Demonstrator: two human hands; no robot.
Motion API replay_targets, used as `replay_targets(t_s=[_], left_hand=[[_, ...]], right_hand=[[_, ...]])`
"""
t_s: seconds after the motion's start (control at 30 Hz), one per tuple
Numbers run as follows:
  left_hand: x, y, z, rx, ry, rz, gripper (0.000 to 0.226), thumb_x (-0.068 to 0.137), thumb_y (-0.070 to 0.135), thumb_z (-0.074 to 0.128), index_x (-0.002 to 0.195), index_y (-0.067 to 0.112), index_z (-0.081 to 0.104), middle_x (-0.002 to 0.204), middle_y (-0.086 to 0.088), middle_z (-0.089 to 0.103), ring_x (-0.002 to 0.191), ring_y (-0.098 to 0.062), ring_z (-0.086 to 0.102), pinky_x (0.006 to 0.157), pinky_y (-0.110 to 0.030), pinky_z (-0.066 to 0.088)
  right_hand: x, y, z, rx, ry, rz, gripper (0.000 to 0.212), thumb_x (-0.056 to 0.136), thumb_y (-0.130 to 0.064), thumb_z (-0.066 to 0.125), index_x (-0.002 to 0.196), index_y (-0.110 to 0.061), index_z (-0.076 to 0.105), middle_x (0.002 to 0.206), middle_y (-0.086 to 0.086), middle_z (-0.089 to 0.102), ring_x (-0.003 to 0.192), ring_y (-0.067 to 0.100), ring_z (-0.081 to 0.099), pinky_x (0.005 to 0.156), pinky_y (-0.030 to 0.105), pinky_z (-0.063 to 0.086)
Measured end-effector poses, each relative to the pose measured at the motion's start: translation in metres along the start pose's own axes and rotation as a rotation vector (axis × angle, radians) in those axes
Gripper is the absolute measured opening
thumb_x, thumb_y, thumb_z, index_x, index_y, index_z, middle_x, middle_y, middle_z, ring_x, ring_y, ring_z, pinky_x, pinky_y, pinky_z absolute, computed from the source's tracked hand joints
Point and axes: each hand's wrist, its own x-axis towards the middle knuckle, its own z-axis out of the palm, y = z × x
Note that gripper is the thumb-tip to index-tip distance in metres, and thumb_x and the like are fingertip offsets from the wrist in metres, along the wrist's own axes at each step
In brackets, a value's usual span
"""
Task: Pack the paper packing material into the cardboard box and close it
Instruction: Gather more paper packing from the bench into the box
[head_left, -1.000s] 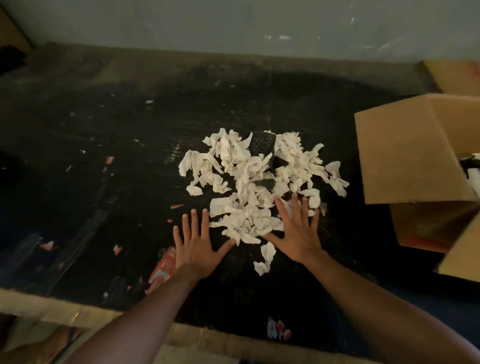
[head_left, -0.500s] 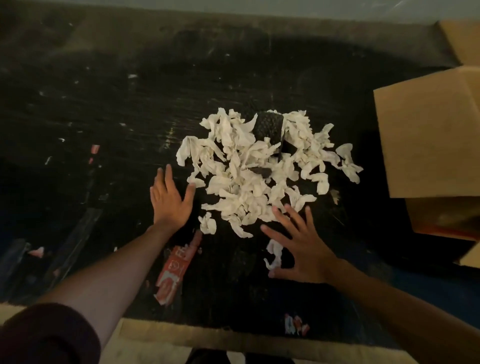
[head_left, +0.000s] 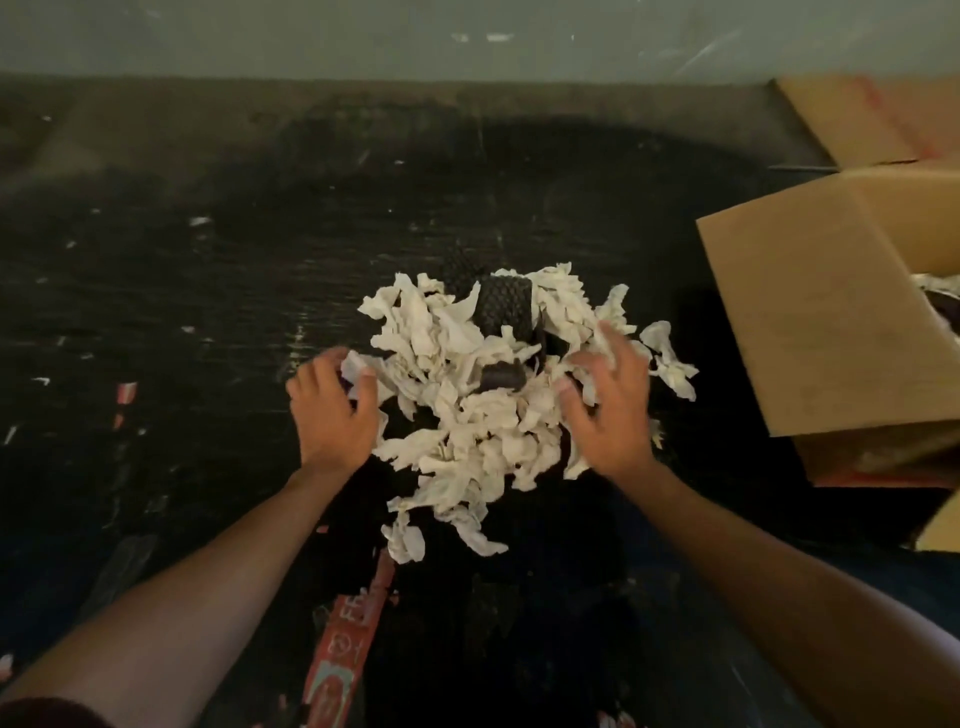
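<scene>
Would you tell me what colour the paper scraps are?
Off-white paper scraps, clearest in the head view.

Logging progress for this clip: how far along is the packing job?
Early. Some white paper shows inside the open brown cardboard box, flaps up. The left hand and right hand flank the white crumpled paper pile on the black table. Left: loading, closing.

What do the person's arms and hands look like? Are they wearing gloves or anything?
No gloves: both the left hand and the right hand are bare, with no rings, watch or bands that I can see. Both forearms are bare too. The only clothing showing is a dark maroon sleeve on the left arm, just its edge at the bottom corner of the picture.
</scene>
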Motion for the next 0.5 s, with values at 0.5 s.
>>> replay_targets(t_s=[0.5], left_hand=[[0.093,0.064,0.040,-0.100,-0.775,0.138,0.106,0.064,0.093,0.045,0.151,0.051,-0.001,0.166,0.000,-0.005,0.151,-0.026,-0.005,0.117,-0.062,0.013]], right_hand=[[0.121,0.017,0.003,0.043,-0.978,0.117,0.084,0.072,-0.087,0.044,0.140,-0.069,-0.001,0.160,-0.008,-0.027,0.147,0.029,-0.021,0.113,0.069,0.005]])
